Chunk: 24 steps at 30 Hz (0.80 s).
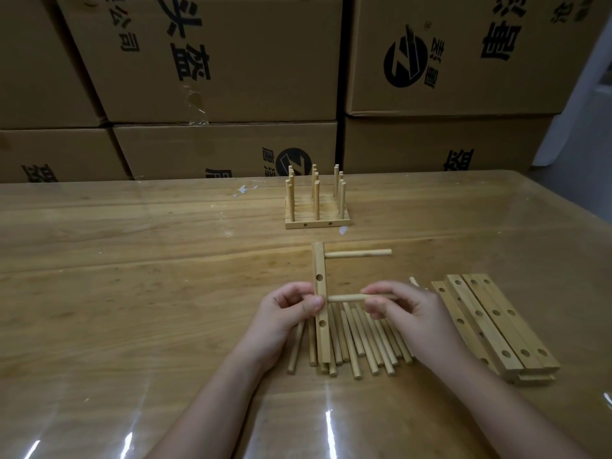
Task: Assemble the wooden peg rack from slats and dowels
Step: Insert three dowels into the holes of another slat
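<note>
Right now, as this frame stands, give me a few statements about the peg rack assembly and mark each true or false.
1. The left grip holds the slat. True.
2. The right grip holds a dowel against the slat's side. True.
3. No dowel is in the held slat yet. False: a fitted dowel already sticks out near its far end.
4. The spare slats lie left of both grips. False: they are stacked on the right.
5. A finished rack stands further back on the table. True.
</note>
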Each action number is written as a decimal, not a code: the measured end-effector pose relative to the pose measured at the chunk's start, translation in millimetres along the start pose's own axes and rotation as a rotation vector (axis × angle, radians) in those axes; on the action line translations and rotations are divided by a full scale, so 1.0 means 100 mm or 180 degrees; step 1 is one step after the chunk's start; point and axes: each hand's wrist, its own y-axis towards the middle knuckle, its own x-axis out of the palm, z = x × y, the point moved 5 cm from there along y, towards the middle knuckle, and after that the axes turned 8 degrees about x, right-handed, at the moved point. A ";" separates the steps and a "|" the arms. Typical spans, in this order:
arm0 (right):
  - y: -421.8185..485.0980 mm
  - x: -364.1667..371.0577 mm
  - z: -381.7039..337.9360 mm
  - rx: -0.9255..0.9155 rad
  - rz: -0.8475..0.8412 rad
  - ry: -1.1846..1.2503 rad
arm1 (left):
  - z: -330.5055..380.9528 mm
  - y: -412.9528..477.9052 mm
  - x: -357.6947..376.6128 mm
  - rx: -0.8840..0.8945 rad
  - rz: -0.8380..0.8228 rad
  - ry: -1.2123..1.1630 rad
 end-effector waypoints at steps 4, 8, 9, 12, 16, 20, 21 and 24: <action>0.00 0.01 0.00 0.0133 -0.0068 0.0113 | -0.01 0.00 -0.02 0.0049 -0.0024 0.0074; 0.01 0.02 0.02 0.0278 -0.0134 0.0238 | 0.01 -0.01 -0.02 0.0106 -0.0129 0.0186; 0.01 0.02 0.02 0.0316 -0.0144 0.0279 | 0.01 -0.01 -0.02 0.0120 -0.0135 0.0204; 0.01 0.03 0.03 0.0398 -0.0171 0.0381 | 0.02 -0.01 -0.01 0.0175 -0.0133 0.0221; 0.01 0.04 0.06 0.0529 -0.0163 0.0485 | 0.02 -0.02 0.01 0.0219 -0.0125 0.0271; 0.02 0.05 0.10 0.0655 -0.0192 0.0536 | 0.02 -0.02 0.01 0.0235 -0.0150 0.0334; 0.02 0.05 0.11 0.0695 -0.0212 0.0571 | 0.02 -0.02 0.02 0.0245 -0.0158 0.0358; 0.03 0.05 0.13 0.0770 -0.0284 0.0647 | 0.02 -0.02 0.02 0.0266 -0.0176 0.0450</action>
